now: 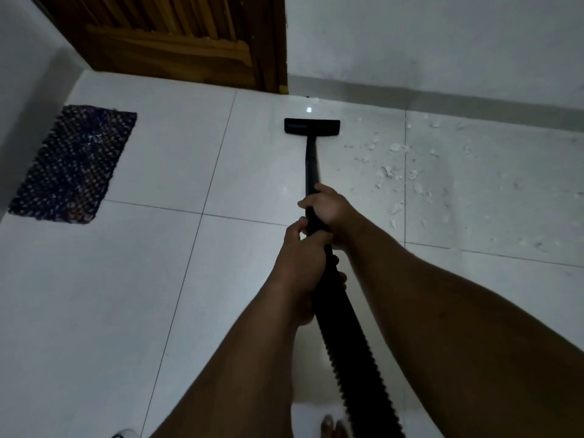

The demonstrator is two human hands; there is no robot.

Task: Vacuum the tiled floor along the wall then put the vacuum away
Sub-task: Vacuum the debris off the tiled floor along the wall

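Black vacuum wand (311, 165), flat nozzle (312, 126) on white tile; ribbed hose (344, 336); both hands' fingers (308, 203) grasping it

Both forearms are bare right down to the wrists, with no sleeves, watch or bands showing. The left hand (298, 263) and the right hand (328, 210) wear no gloves or rings. Bare toes (331, 426) show at the near edge.

Head-worn wide view, angled down at tiled floor (126, 279), wall (442, 42) ahead
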